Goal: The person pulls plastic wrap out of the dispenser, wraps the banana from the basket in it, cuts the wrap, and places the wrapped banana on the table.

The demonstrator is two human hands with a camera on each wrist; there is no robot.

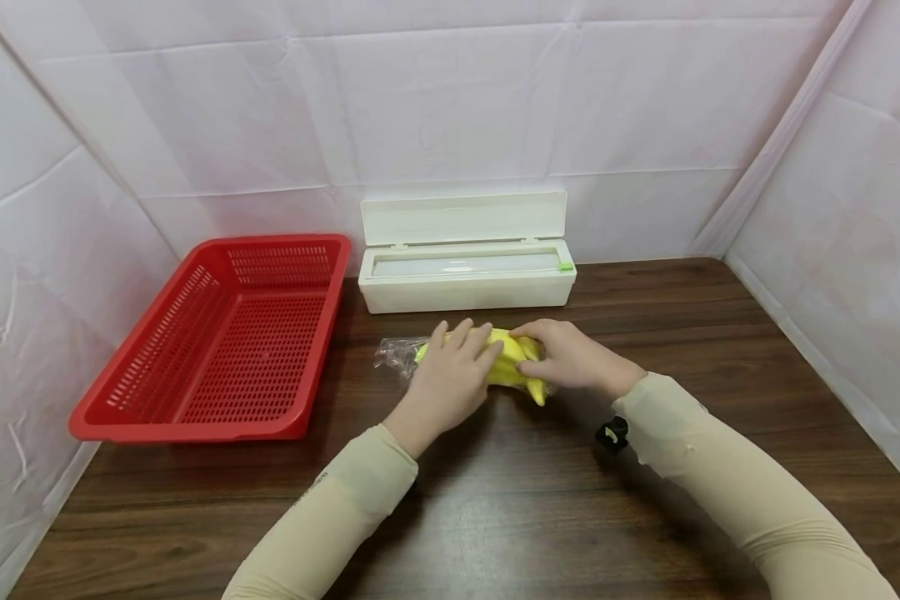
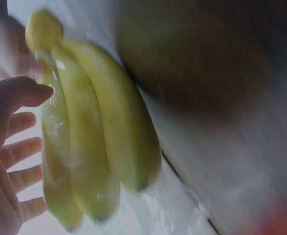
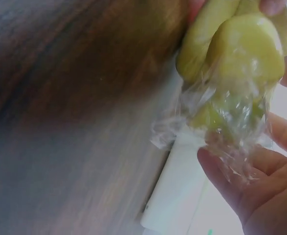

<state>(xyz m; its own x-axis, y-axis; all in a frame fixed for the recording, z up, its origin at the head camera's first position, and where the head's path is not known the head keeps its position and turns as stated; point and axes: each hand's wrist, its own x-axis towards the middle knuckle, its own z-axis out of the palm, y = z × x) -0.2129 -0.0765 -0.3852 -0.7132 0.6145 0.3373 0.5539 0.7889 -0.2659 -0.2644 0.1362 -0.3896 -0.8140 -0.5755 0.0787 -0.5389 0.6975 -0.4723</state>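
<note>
A bunch of yellow bananas point(image 1: 506, 358) in clear plastic wrap point(image 1: 399, 355) is between my two hands, over the table. My left hand point(image 1: 453, 371) lies along the left part of the bunch with its fingers straight and spread. In the left wrist view, its thumb touches the side of one banana point(image 2: 87, 132). At the other end, my right hand point(image 1: 570, 354) grips the bunch, thumb and fingers curled about it. Crumpled wrap point(image 3: 231, 122) hangs by the right thumb and fingers in the right wrist view. The underside of the bunch is hidden.
Behind the hands stands a white cling film box point(image 1: 465, 296), its lid raised and a roll inside. A red plastic basket point(image 1: 311, 367) sits on the left of the dark wooden table point(image 1: 480, 517). White cloth walls point(image 1: 450, 108) enclose the back and sides.
</note>
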